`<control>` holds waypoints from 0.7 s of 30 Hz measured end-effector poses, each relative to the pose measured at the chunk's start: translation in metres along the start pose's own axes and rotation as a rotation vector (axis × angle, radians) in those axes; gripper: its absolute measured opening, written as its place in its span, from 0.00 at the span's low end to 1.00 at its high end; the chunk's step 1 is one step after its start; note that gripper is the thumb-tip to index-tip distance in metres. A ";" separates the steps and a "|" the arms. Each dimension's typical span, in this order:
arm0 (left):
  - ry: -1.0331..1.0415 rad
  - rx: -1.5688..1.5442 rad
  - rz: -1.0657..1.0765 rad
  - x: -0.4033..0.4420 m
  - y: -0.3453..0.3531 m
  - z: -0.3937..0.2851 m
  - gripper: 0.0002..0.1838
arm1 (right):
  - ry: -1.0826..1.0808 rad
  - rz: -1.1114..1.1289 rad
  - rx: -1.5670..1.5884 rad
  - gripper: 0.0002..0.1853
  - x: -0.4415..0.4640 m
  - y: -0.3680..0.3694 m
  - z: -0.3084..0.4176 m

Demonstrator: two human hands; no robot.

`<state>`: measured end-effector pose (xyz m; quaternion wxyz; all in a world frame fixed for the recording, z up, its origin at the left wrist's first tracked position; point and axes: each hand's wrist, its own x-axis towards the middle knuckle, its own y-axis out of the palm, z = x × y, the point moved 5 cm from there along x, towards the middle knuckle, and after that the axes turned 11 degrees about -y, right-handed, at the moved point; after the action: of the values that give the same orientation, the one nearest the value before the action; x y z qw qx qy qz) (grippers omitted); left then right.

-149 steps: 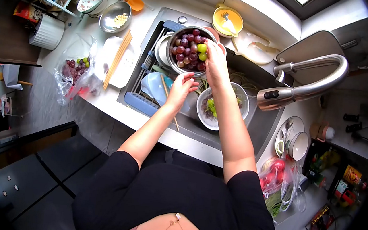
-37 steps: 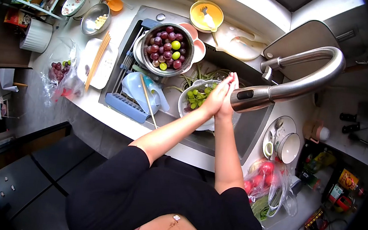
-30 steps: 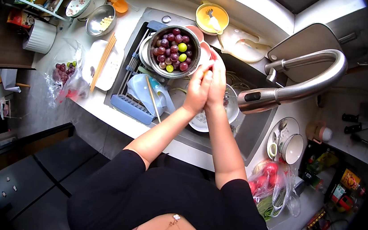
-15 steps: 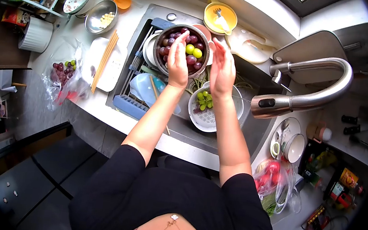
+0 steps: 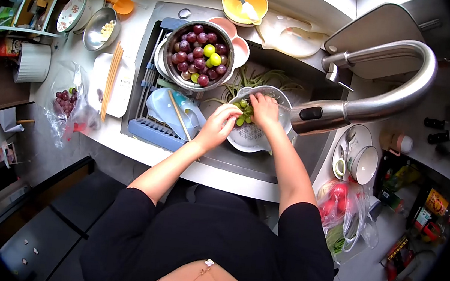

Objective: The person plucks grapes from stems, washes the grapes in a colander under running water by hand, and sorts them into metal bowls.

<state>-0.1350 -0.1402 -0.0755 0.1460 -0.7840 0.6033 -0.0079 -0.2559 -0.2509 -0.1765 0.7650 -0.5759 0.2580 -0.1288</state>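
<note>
We find both hands at the white colander in the sink. The left hand comes in over the near left rim, its fingers bent and gathered at the left side of the green grapes. The right hand reaches in from the right, its fingers curled down at the far right side of the same cluster. The hands stand slightly apart, with the grapes between them in the left part of the colander. We cannot tell whether either is clamped on a single grape, as the fingertips are partly hidden.

To the far left we note a metal bowl of loose grapes, mostly dark red with a few green. It sits above the blue draining rack, well within reach of the left hand. The faucet hangs just right of the colander. On the tabletop at left lies a clear bag with more grapes.

In our judgement, the step in hand is parting grapes from the cluster. The next move calls for one hand to steady the cluster while the other pulls gently, without squashing the fruit.
</note>
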 end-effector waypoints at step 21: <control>-0.722 0.699 0.086 0.037 0.108 0.098 0.56 | 0.301 -0.607 0.772 0.17 -0.149 -0.017 -0.078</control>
<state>-0.2086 -0.1789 -0.2010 0.5995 -0.6154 0.5072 0.0683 -0.4201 -0.2460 -0.1392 0.8044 -0.2756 0.1202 -0.5124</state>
